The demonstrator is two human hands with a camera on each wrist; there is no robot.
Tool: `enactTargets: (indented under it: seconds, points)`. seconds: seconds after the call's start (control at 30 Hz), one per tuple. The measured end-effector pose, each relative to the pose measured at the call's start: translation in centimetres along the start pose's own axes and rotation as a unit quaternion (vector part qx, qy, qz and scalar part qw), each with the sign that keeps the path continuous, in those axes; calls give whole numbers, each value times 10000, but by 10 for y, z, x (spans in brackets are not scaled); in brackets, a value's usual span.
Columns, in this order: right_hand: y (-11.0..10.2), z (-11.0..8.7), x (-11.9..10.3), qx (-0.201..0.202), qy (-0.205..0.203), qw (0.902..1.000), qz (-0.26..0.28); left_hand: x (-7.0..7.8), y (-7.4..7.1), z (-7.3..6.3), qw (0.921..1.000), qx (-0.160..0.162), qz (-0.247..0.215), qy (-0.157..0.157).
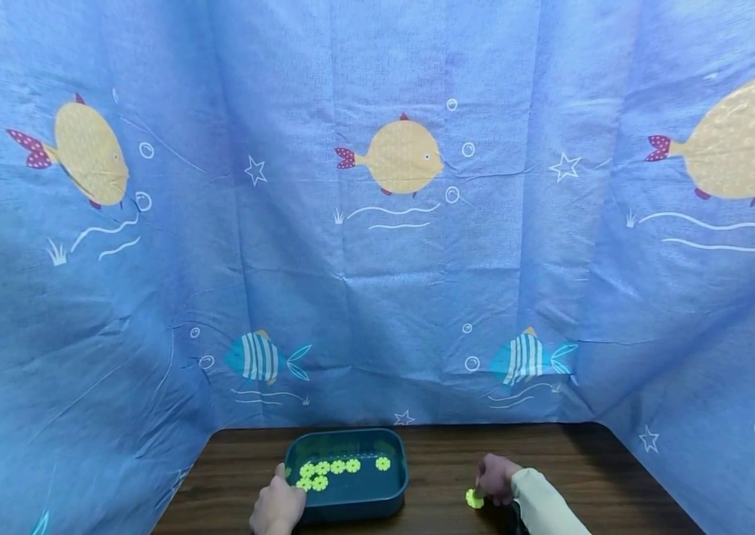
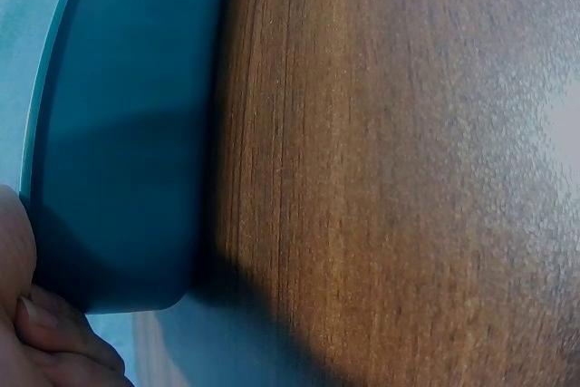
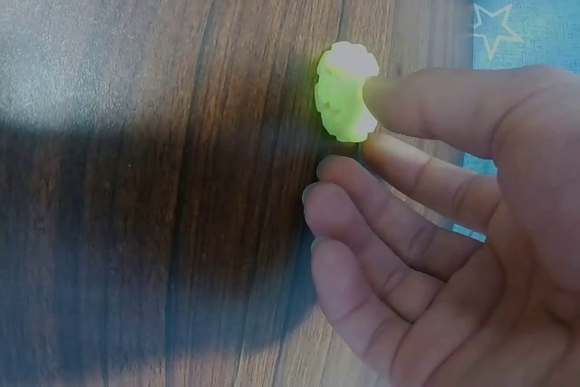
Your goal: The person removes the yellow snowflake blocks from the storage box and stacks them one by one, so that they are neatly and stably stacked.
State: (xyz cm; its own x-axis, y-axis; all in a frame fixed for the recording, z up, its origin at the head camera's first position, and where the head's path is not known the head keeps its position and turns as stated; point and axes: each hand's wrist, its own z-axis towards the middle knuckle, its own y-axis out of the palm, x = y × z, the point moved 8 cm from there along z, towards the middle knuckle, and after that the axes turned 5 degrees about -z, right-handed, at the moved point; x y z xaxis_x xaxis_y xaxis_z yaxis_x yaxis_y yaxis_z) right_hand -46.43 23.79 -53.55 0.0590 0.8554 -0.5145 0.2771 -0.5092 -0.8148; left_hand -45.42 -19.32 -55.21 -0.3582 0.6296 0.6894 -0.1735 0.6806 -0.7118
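Note:
A yellow-green flower-shaped disc (image 1: 474,499) is at the right side of the table. My right hand (image 1: 496,478) pinches it by one edge; in the right wrist view the thumb and index finger meet at the side of the disc (image 3: 346,88), with the other fingers loosely bent below. On the left, a dark teal tray (image 1: 357,510) stands on the table. Its left front corner is gripped by my left hand (image 1: 279,505). The left wrist view has that hand (image 2: 54,342) at the end of the tray's outer wall (image 2: 127,178); part of it is cut off.
Inside the tray lie several similar flower-shaped discs (image 1: 322,468), mostly toward its left, with a single one (image 1: 383,464) near the right wall. Brown wood-grain table (image 1: 434,475) spans between tray and right hand. A blue fish-print curtain (image 1: 391,297) hangs behind and along both sides.

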Motion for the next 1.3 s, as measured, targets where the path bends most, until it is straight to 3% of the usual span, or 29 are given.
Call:
enactTargets:
  seconds: [1.03, 1.3]
  points:
    - [3, -5, 0, 306, 80, 9993, 197, -2, -1, 1, 9999, -35, -32, 98]
    - [4, 5, 4, 332, 85, 9994, -99, -1, 0, 1, 9999, -43, -14, 120]
